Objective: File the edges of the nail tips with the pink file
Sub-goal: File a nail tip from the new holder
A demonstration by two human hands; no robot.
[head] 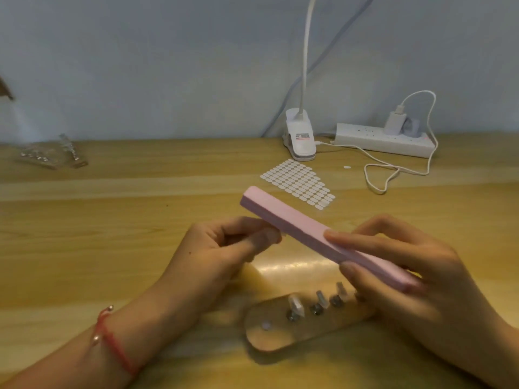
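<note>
1. Nearest you, at 7 o'clock, a red cord bracelet (112, 343) circles your left wrist above the wooden worktop (112, 220).
2. At 6 o'clock, a rounded wooden stand (269, 336) lies flat on the worktop. Three clear nail tips (297, 304) stand upright on it in a row. The end of the row, toward 4 o'clock, is hidden behind your right hand (415, 276).
3. Your left hand (222, 248), just left of centre, is curled, with thumb and forefinger pinched together right under the pink file (295, 220). Whether anything sits between those fingertips cannot be told.
4. Your right hand, at 4 o'clock, grips the pink file near its lower end, thumb along the near side and fingers wrapped behind. The file is held in the air over the stand. It slants from that grip up toward 11 o'clock, and its free end reaches past the left hand's fingertips.
5. Beyond the file, at 1 o'clock, a sheet of small white oval stickers (299, 185) lies flat on the worktop.
6. Farther back at 1 o'clock, a white clip lamp (300, 138) sits with its neck rising out of view. Beside it, at 2 o'clock, is a white power strip (373, 140) with a charger (395, 122) plugged in. A white cable (393, 169) loops across the worktop.
7. Far off at 10 o'clock, clear packets (50, 154) rest near the wall, their contents blurred.
</note>
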